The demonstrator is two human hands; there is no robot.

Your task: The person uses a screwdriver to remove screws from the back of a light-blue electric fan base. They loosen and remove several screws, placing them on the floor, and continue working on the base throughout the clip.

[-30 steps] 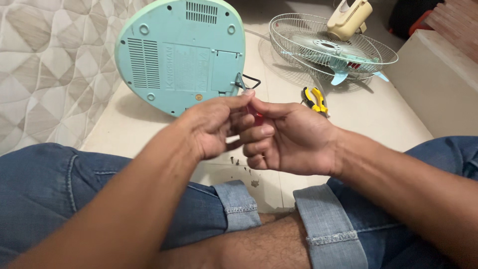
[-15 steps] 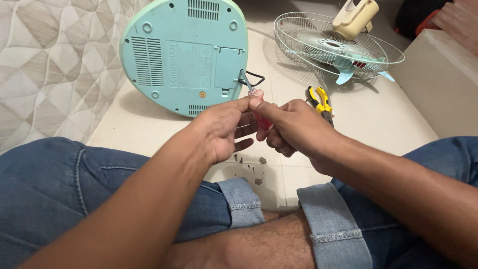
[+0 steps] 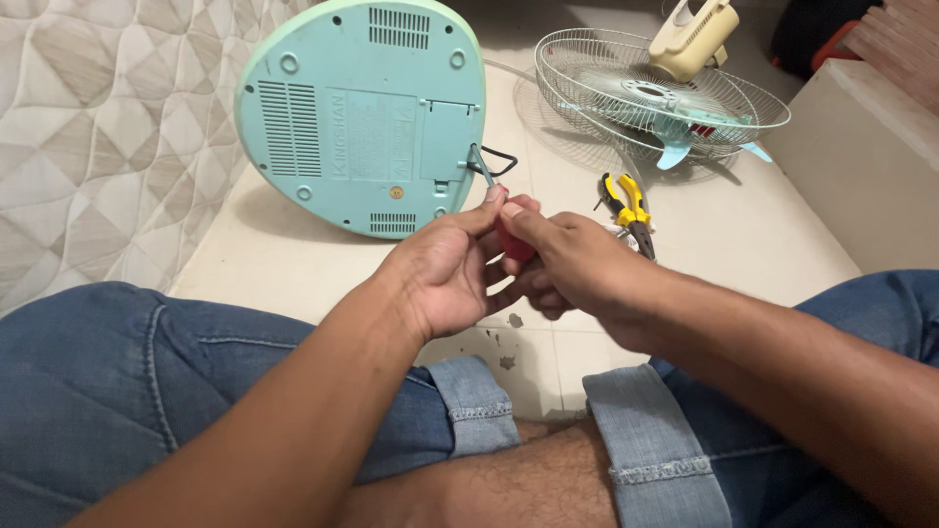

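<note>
Red-handled screwdriver (image 3: 513, 239) sits pinched between fingers (image 3: 497, 200) of both hands.

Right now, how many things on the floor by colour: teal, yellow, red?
Teal: 2, the fan base and the fan blade inside the grille.
Yellow: 1, the pliers.
Red: 1, the screwdriver, held in the left hand and right hand.
Total: 4.

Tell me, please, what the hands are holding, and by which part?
Both the left hand and the right hand hold a screwdriver by its red handle; its metal shaft points at the edge of the teal fan base.
</note>
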